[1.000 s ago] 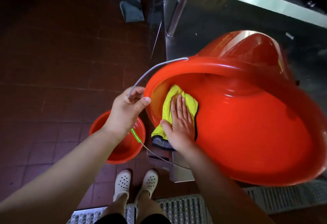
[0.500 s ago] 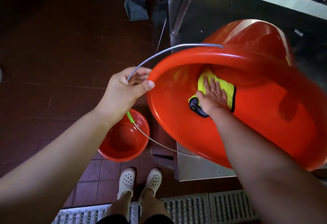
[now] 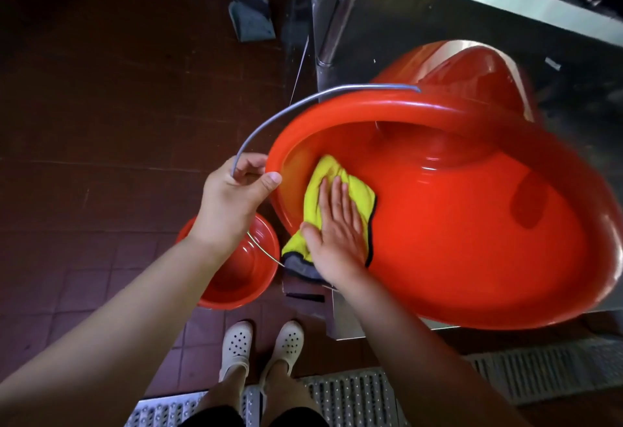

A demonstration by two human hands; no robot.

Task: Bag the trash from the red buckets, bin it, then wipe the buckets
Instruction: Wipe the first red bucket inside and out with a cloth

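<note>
the large red bucket (image 3: 472, 231) is lying tipped on its side against the stainless steel counter (image 3: 505, 2), its open mouth facing the person and its base pointing away toward the steel. the left hand (image 3: 232, 201) is gripping the bucket at its near rim, fingers curled round the thin grey wire handle (image 3: 303, 103) and the thumb lying against the rim's outer edge; the handle is arching up and over the top of the rim. the right hand (image 3: 337, 234) is lying flat inside the bucket, fingers straight and close together, pressing a yellow microfibre cloth (image 3: 347, 184) with a dark edge against the inner wall just inside the near rim. part of the cloth is hanging out over the lip below the palm.

a smaller red bucket (image 3: 236, 278) is standing upright on the dark red tiled floor (image 3: 101, 123), below the left wrist and just beside the large one, its inside showing. a grey dustpan (image 3: 251, 19) is leaning near the steel leg (image 3: 340, 9) of the counter. the person's white perforated clogs (image 3: 263, 345) are standing on the tiles, next to a metal floor grate (image 3: 354, 396).
</note>
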